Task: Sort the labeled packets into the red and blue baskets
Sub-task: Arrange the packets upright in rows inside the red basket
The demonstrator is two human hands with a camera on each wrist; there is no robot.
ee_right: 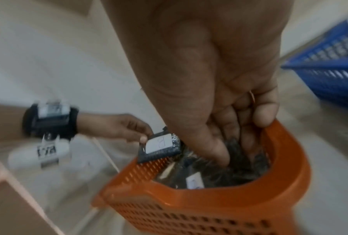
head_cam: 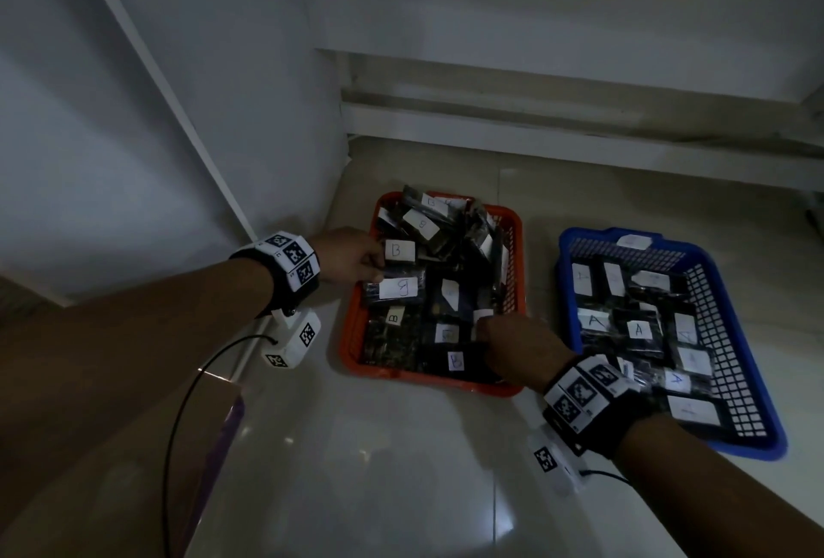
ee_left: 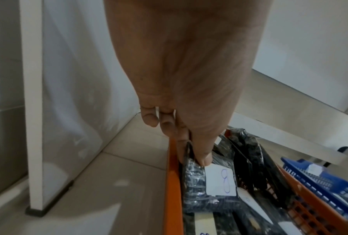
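The red basket (head_cam: 352, 334) holds many black packets with white B labels. The blue basket (head_cam: 735, 321) to its right holds packets labelled A. My left hand (head_cam: 356, 261) is at the red basket's left rim (ee_left: 171, 174). It pinches a B-labelled packet (head_cam: 401, 288) by its edge, thumb on top (ee_left: 203, 160), and the packet (ee_right: 159, 143) sits slightly above the rim. My right hand (head_cam: 490, 334) reaches into the basket's near right corner (ee_right: 209, 198). Its thumb and fingers curl round a dark packet (ee_right: 235, 149) there.
Both baskets stand on a pale tiled floor (head_cam: 401, 468). A white panel (head_cam: 178, 111) rises close on the left and a low ledge (head_cam: 579, 133) runs behind. A brown box (head_cam: 209, 423) lies at the near left. A cable (head_cam: 178, 423) hangs from my left wrist.
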